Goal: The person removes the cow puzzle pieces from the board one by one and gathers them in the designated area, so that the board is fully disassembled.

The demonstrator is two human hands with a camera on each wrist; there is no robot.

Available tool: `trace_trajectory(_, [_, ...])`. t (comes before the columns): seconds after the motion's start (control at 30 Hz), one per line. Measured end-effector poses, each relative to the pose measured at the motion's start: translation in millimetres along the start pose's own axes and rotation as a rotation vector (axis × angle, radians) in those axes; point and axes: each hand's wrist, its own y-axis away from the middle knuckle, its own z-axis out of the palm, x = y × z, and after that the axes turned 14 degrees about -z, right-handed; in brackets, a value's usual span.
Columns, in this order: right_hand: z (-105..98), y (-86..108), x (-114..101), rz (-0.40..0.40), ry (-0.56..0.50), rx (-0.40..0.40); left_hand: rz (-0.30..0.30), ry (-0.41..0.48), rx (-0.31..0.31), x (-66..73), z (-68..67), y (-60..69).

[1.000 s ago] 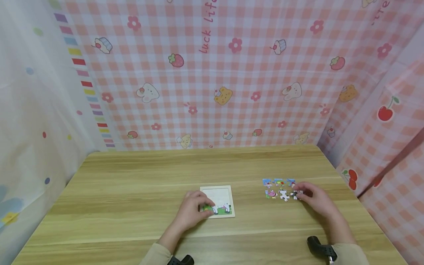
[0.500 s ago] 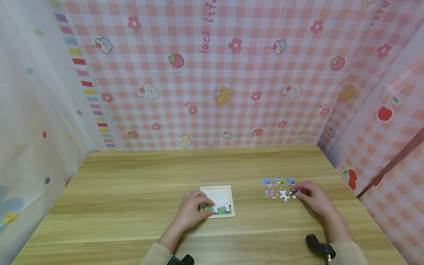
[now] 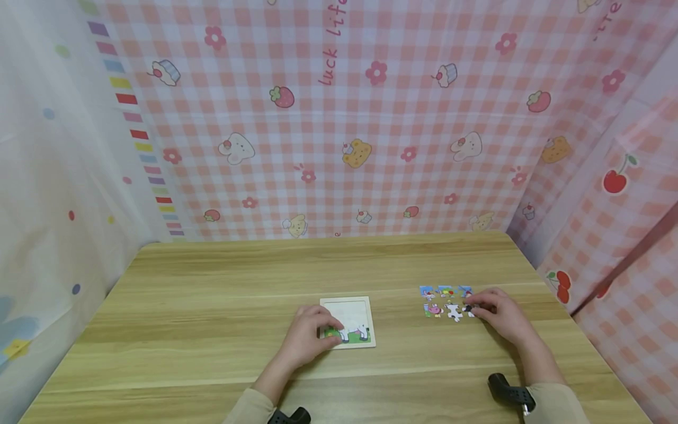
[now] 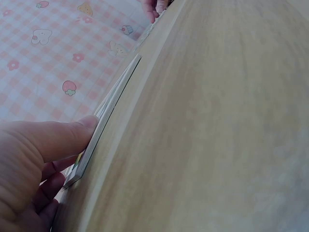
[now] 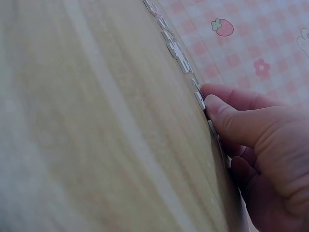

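A square wooden puzzle tray (image 3: 372, 321) lies flat on the table, its lower part filled with pieces showing white legs on green. My left hand (image 3: 304, 334) grips its left near corner, thumb over the near rim and fingers bent around the side; this hand hides part of the picture. To the right, my right hand (image 3: 502, 315) pinches a black-and-white jigsaw piece (image 3: 468, 308) between thumb and index finger, low at the tabletop. In the right wrist view, the fingertips (image 5: 212, 104) touch the thin edges of pieces, and most of the held piece is hidden.
Several loose jigsaw pieces lie in two rows beside my right hand, among them a white one (image 3: 454, 312), a pink one (image 3: 434, 310) and a blue-topped one (image 3: 426, 292). Patterned curtains (image 3: 339, 147) stand behind and beside the wooden table (image 3: 238, 282).
My right hand has shifted slightly left along the lower row, its fingertips now lower over the black-and-white piece. The left hand and the tray have not moved.
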Motion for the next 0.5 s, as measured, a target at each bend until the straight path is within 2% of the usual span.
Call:
trace_trajectory(0.23, [0.4,0.8,1.2,0.018,0.006,-0.012,0.006,0.001,0.005,1.4,-0.5,1.4])
trace_trajectory(0.5, [-0.9,4.0,-1.9,0.010,-0.080,0.061,0.005,-0.001,0.005,1.8,-0.8,1.4])
